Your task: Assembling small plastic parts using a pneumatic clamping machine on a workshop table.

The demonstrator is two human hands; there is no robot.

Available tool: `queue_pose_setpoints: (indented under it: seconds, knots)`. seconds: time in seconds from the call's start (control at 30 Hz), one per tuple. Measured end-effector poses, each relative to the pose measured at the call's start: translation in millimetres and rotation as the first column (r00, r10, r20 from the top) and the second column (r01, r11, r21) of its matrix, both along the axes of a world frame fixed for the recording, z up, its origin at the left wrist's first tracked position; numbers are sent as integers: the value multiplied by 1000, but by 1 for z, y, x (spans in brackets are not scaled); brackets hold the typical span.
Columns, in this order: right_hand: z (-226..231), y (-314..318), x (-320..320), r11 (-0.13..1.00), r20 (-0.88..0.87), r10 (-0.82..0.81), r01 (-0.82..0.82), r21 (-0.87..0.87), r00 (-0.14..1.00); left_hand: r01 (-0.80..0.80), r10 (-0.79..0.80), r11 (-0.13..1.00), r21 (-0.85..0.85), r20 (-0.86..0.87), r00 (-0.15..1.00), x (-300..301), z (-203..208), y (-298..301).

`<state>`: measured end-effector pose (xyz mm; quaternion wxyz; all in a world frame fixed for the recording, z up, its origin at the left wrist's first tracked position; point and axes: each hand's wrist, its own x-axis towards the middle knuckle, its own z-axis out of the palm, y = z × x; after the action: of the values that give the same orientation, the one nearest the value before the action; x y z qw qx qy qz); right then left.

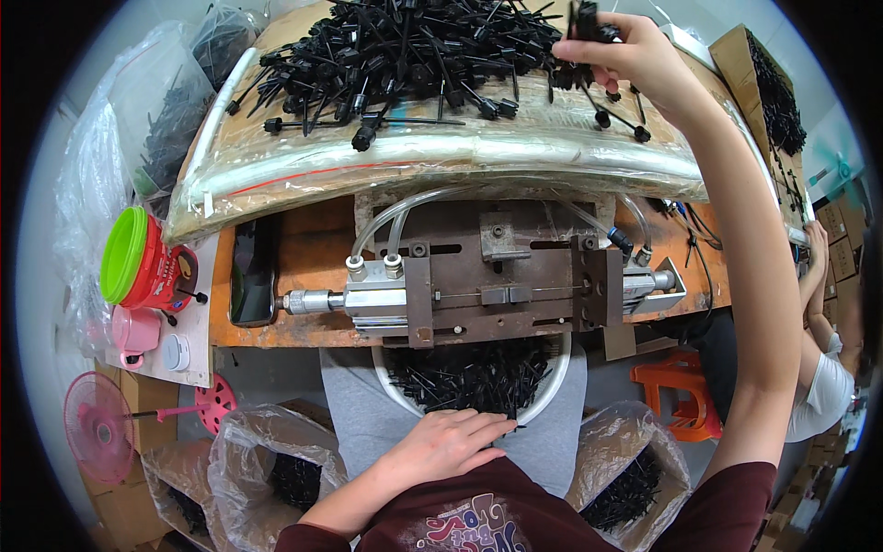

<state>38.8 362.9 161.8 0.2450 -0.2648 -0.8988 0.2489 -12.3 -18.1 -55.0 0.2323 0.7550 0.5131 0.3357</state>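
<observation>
The left hand (451,446) lies nearest, palm down, its fingers loosely straight and together at the near rim of a white tub (379,370); whether anything is under the palm cannot be told. Just beyond its fingers, loose black stemmed pieces (464,373) fill the tub. To either side of this hand, plastic bags (246,451) hold more black pieces.

Farther out from the left hand, a brown metal clamping fixture (501,267) sits on an orange-brown wooden bench (317,253), with silver pneumatic cylinders (379,304) at its ends and clear air tubes (372,221) rising from them. Well to the left of the fixture is a red bucket with a green rim (152,267).

Farthest out, beyond the fixture, the right hand (635,55) has its fingers and thumb closed around a small bunch of black plastic parts (586,18). The bunch's long axis runs roughly away from the person, with its far ends standing out past the fingers. The parts look dark and smooth, with slender stems; their near ends merge with the black pile (405,64), which spreads to the left of this hand on a plastic-covered cardboard surface (543,138). To its right stands a cardboard box (729,55) of similar pieces.
</observation>
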Motion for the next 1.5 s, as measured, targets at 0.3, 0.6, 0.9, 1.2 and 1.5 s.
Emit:
queue_pose_setpoints:
  seconds: [0.3, 0.6, 0.9, 1.2, 1.5]
  knots:
    - [3, -34, 13, 900, -576, -103, -170, -401, 811, -114, 99, 969, 218, 79, 992, -6, 54, 16]
    - [-64, -191, 60, 473, -305, -161, -197, -858, 939, -420, 429, 755, 503, 105, 897, -28, 114, 43]
    - [-114, -228, 89, 279, -373, -361, -282, -918, 855, -339, 304, 866, 367, 150, 941, -14, 100, 41]
    - [-109, -235, 115, 593, -460, -545, -66, -803, 701, -359, 361, 875, 324, 56, 931, -14, 72, 49]
    - [-117, -235, 119, 592, -494, -572, -88, -801, 655, -340, 476, 827, 447, -236, 847, -11, 56, 67]
